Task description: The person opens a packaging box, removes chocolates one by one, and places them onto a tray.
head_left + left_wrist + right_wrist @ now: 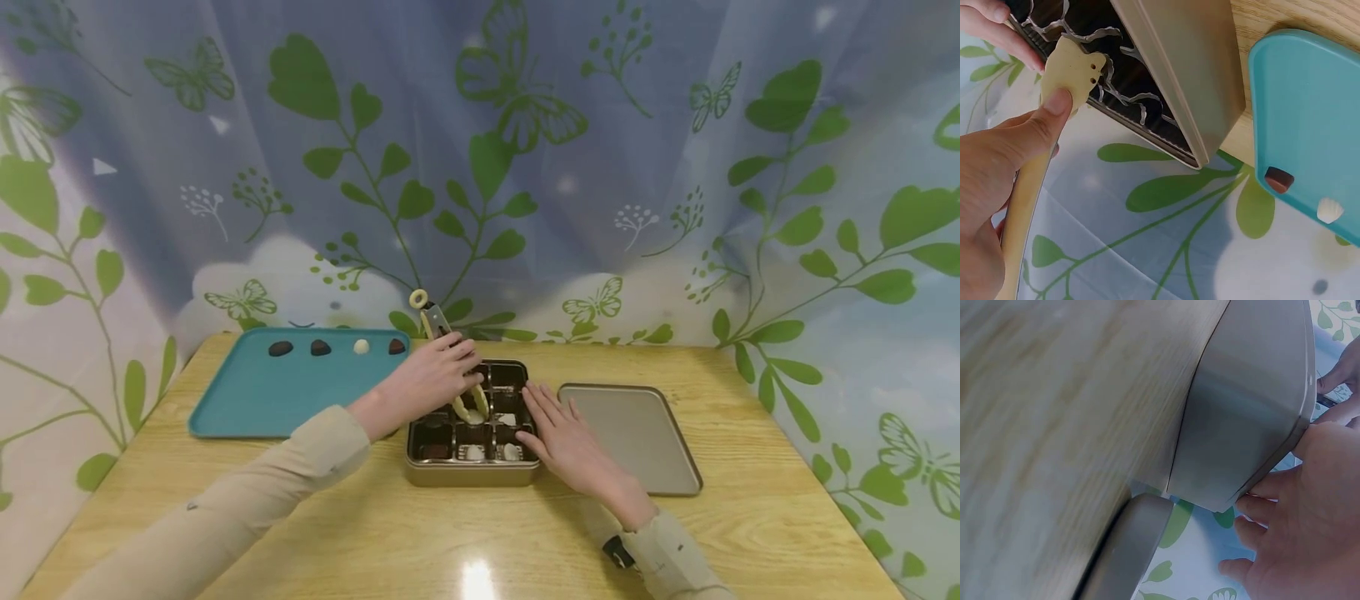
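Note:
My left hand (442, 367) grips a pair of tongs (435, 319) with cream-coloured arms, its thumb pressed on one of them in the left wrist view. The tong tips (1075, 65) point down into a middle compartment of a bronze-coloured divided box (472, 475). A pale piece (474, 417) shows between the tips; I cannot tell whether they pinch it. In the front row lie white chocolates (512, 452) and a dark chocolate (433, 452). With fingers extended, my right hand (570, 446) rests along the box's right rim.
Left of the box lies a blue tray (315, 392) with several chocolates along its far edge, among them a white shell-like one (1330, 210). A flat bronze lid (630, 437) lies at the right, partly behind my right hand. A patterned curtain (420, 167) hangs behind the wooden table.

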Motion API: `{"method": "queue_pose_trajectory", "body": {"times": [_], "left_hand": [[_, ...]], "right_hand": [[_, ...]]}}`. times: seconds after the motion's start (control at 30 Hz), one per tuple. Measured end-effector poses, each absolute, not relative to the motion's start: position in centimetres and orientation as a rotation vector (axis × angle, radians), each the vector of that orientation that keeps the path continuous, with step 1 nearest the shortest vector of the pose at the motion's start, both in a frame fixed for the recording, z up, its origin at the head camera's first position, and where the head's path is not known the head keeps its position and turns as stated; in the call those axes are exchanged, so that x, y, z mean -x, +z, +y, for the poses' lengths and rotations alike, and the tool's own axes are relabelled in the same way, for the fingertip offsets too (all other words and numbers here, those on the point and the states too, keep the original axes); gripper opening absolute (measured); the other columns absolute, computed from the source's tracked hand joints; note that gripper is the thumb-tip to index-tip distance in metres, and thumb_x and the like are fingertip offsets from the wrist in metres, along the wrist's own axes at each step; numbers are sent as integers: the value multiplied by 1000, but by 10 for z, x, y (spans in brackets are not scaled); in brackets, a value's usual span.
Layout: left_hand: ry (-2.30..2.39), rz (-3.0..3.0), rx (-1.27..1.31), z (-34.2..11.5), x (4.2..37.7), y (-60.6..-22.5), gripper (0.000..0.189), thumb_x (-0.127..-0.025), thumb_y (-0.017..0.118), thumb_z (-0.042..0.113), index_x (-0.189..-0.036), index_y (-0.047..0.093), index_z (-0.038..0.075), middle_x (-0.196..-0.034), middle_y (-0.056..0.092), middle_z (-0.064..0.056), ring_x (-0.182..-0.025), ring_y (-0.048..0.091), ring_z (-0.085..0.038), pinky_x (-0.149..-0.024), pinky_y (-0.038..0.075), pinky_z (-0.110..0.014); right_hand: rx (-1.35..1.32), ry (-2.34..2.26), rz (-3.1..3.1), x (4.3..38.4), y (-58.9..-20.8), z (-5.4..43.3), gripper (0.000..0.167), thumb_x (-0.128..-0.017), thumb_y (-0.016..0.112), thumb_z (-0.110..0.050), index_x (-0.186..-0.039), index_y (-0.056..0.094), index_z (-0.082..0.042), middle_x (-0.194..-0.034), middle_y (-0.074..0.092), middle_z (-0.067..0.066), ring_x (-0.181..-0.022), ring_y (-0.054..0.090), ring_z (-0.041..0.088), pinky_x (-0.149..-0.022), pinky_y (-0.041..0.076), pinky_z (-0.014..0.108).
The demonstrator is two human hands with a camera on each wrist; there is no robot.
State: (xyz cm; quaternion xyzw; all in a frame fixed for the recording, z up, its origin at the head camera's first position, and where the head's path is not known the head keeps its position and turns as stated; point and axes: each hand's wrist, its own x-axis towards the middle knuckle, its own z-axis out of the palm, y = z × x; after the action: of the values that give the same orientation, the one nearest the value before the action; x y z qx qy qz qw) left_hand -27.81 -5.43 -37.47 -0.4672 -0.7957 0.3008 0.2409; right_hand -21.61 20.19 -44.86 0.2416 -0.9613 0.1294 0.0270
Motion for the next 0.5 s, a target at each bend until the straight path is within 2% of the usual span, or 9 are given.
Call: {"method": "queue_pose_trajectory", "body": {"times": [0.3,0.4,0.5], "left_hand": [[839,-2140,1267,-58,275,-367,43,-92,75,21,-134,68,30,-136,63,4,-132,51,-20,-117,35,-38],[814,-2164,1244,-62,275,-362,45,-91,76,29,-136,66,30,-136,62,4,-132,50,-20,-117,35,-39],[697,-2200,1210,-71,275,-359,51,-85,79,39,-134,67,28,-132,64,3,-127,53,-21,-113,37,-39]], "right_hand": [[-756,386,-2976,216,-450,201,70,-109,44,-39,-159,21,2,-166,14,19,-153,16,38,-120,17,63],[-748,402,-2973,216,-449,201,70,-109,45,-38,-159,21,3,-166,15,19,-153,17,38,-120,16,64],[-749,415,-2976,216,-449,201,70,-109,45,-39,-160,21,2,-166,15,18,-153,17,38,-119,16,64]]}}
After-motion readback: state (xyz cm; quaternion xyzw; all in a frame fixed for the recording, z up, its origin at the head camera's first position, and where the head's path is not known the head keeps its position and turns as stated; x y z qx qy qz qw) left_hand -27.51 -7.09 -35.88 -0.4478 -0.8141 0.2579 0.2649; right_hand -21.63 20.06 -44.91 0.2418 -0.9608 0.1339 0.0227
